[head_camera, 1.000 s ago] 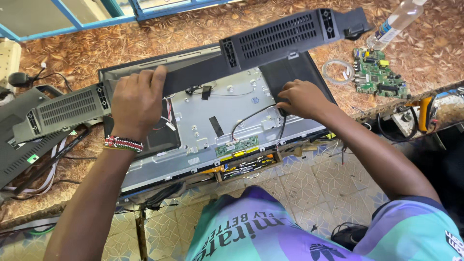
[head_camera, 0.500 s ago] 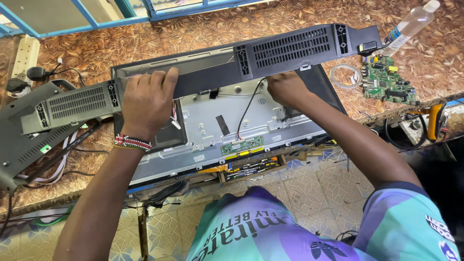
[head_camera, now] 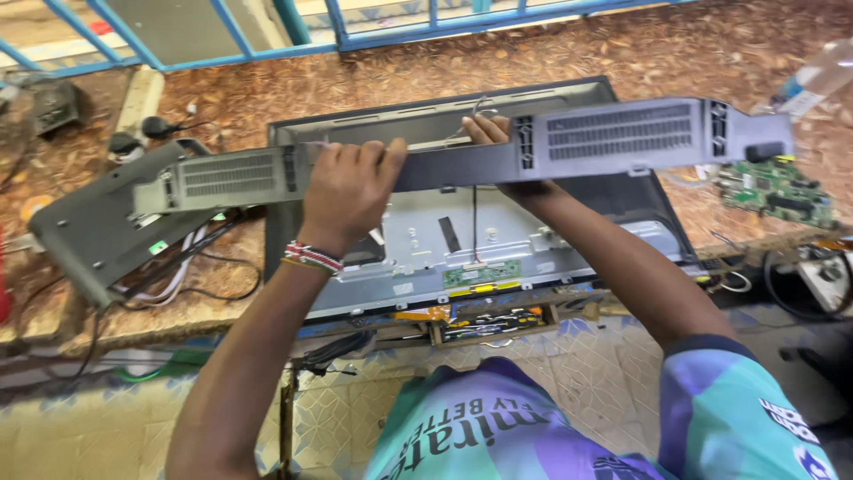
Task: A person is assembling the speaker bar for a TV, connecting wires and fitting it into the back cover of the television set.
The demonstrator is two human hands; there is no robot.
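Head view. A long grey plastic cover panel [head_camera: 569,147] spans the upper half of the frame, held above an opened flat-screen television [head_camera: 498,240] that lies face down on the table [head_camera: 267,98]. The panel's long axis runs nearly horizontal, from the left of the frame to the right edge, with the right end slightly higher than the left. Its vented grilles face the camera: one grille section at the left end, a larger one right of centre.

The left hand [head_camera: 348,191] is closed over the panel's upper edge just left of centre, fingers curled on top and the back of the hand toward the camera; a beaded wristband [head_camera: 311,258] sits on the wrist. The right hand [head_camera: 498,142] is behind the panel at centre; only its fingertips show above the upper edge, gripping the panel from the rear.

Below the panel, the television's bare metal back plate is exposed, with a thin black cable [head_camera: 474,222] running down to a small green circuit strip [head_camera: 482,274] near the lower edge.

At the left of the frame a second grey housing [head_camera: 98,236] lies on the table, tilted, with loose cables below it. At the right, a green circuit board [head_camera: 777,191] lies on the table beneath the panel's right end.
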